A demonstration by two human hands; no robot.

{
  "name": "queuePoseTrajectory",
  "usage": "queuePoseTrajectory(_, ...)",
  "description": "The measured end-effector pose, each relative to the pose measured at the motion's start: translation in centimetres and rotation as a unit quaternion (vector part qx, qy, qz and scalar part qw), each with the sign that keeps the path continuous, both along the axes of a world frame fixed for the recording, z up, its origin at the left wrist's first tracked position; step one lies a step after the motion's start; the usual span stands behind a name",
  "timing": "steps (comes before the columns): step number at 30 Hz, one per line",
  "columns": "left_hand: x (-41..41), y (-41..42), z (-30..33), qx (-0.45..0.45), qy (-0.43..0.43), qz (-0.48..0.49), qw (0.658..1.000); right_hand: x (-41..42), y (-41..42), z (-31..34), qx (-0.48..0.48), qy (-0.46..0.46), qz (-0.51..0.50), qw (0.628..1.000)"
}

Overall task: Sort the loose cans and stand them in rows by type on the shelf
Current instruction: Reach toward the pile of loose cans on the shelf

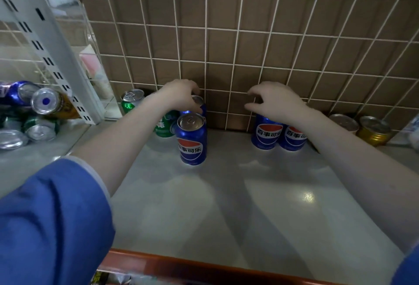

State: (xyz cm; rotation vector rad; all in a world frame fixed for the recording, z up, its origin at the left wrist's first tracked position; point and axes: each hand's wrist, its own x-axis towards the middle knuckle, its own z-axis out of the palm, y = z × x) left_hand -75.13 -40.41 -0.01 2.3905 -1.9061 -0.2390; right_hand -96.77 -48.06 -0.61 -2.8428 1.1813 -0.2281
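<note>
Head view: left hand (181, 96) grips rear blue can (199, 102); right hand (274, 101) loosely curled, empty.

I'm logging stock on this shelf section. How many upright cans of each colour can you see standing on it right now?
Blue cans: 4, one in front, one behind it under the left hand, two under the right hand
Green cans: 2
Gold cans: 2
Total: 8
The pile lying beyond the upright at left is not counted.
</note>
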Motion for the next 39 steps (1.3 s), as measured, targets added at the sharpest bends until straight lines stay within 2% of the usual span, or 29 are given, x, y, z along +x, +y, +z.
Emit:
queuePoseTrajectory(5, 0.7, -0.2, 0.0, -0.004, 0.019, -0.014, 1.0, 1.5, 2.1, -0.8, 0.031, -0.016, 0.065, 0.997)
queuePoseTrajectory(8, 1.1, 0.0, 0.0, -0.002, 0.037, -0.022, 0.999, 2.9, 3.8, -1.4, 0.084, -0.009, 0.1, 0.991)
queuePoseTrajectory(13, 1.5, 0.0, 0.4, 0.009, 0.047, -0.035, 0.998, 5.2, 6.2, -1.7, 0.172, -0.066, 0.131, 0.974)
queuePoseTrajectory(29, 1.9, -0.1, 0.1, -0.01, 0.032, -0.05, 0.998, 6.9, 9.0, -4.2, 0.17, -0.239, 0.025, 0.956)
queuePoseTrajectory(39, 2.0, -0.3, -0.2, -0.017, 0.042, -0.054, 0.998, 5.5, 8.7, -4.3, 0.17, -0.257, -0.01, 0.951)
